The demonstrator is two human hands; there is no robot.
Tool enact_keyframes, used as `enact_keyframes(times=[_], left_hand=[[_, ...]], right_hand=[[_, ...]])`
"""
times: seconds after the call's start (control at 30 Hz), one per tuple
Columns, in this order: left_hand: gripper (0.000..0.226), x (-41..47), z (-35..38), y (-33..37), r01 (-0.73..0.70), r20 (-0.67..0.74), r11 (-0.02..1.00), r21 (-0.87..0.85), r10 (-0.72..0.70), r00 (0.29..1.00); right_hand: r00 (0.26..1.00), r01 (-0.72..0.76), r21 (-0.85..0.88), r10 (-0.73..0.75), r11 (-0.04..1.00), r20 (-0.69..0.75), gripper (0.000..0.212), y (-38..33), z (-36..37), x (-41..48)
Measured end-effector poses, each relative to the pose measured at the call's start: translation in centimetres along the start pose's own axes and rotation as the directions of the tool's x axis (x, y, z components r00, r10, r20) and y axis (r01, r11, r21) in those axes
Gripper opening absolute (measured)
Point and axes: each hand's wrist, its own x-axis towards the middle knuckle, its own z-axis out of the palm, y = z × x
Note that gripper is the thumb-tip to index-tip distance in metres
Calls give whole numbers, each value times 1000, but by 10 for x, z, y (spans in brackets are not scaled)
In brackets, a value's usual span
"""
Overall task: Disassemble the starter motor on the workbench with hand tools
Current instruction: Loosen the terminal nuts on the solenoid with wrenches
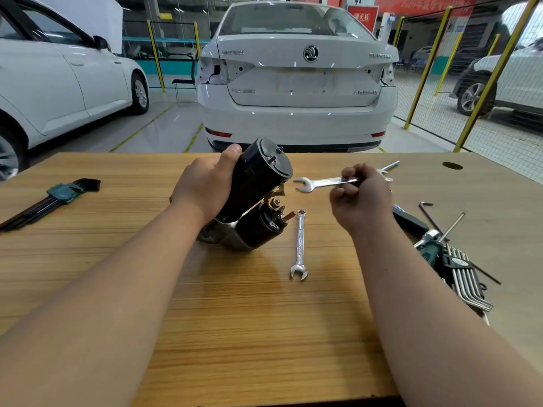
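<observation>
Gripped by the left hand (205, 186), the starter motor (252, 195) is held tilted on the workbench (235, 304); an open-end wrench (320, 183) is clasped in the right hand (363, 198). Its open end should be seated squarely on the terminal nut (275, 202).

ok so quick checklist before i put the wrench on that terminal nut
1. Starter motor steady: left hand grips its body, lower end on the workbench: ok.
2. Open-end wrench held firmly: right hand grips its shank, open jaw facing the motor: ok.
3. Wrench seated on the terminal nut: not ok, it is apart from the nut.
4. Wrench size fits the nut: cannot tell.
5. Spare combination wrench handy: lies on the bench beside the motor: ok.
</observation>
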Motion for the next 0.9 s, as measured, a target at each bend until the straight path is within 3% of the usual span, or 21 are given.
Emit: enact_keyframes(times=[0.17,0.53,0.9], left_hand=[[64,-1,0,0,12,11,1000,4,-12,1000],[62,-8,-3,1,4,9,1000,-4,-4,1000],[60,-5,-3,1,35,13,999,0,-35,999]], right_hand=[[995,98,-67,-97,993,24,39,-10,-17,-37],[990,109,-25,-106,994,94,50,19,-20,-73],[999,50,-24,-50,998,-15,52,25,-20,-58]])
